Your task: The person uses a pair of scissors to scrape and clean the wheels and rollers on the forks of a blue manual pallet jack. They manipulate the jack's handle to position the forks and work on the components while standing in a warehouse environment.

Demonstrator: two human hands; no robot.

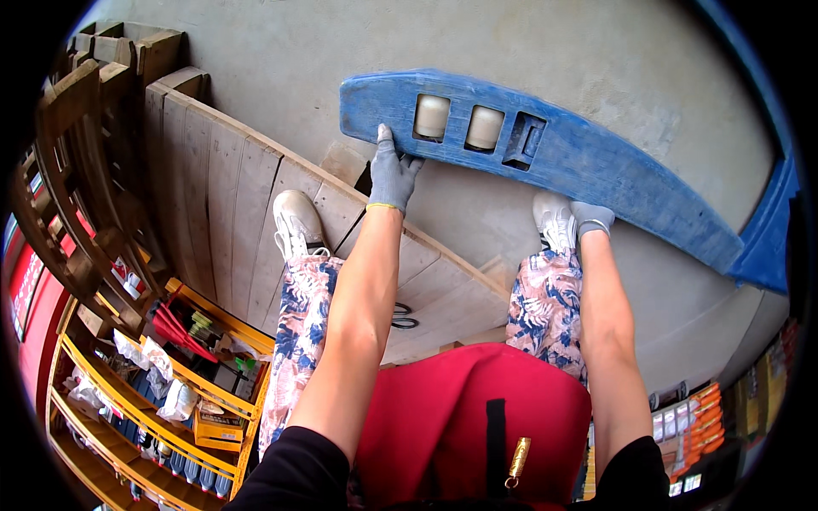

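A long blue pallet jack fork (613, 175) slants across the upper right, two cream rollers showing in its openings. My left hand (393, 176), in a grey glove with a yellow cuff edge, grips its near edge towards the left end. The thumb lies on the blue face and the other fingers go to the underside. Farther right, my right hand (593, 217), also gloved in grey, is closed at the same edge. Its fingertips are hidden by the fork. At the far right the fork meets a blue frame (771, 251).
My shoes stand on either side, the left on a wooden plank pallet (230, 170), the right by the fork on concrete floor (281, 51). Scissors (404, 317) lie on the planks. Stacked pallets (72, 102) rise at left; a yellow shelf rack (141, 409) holds supplies.
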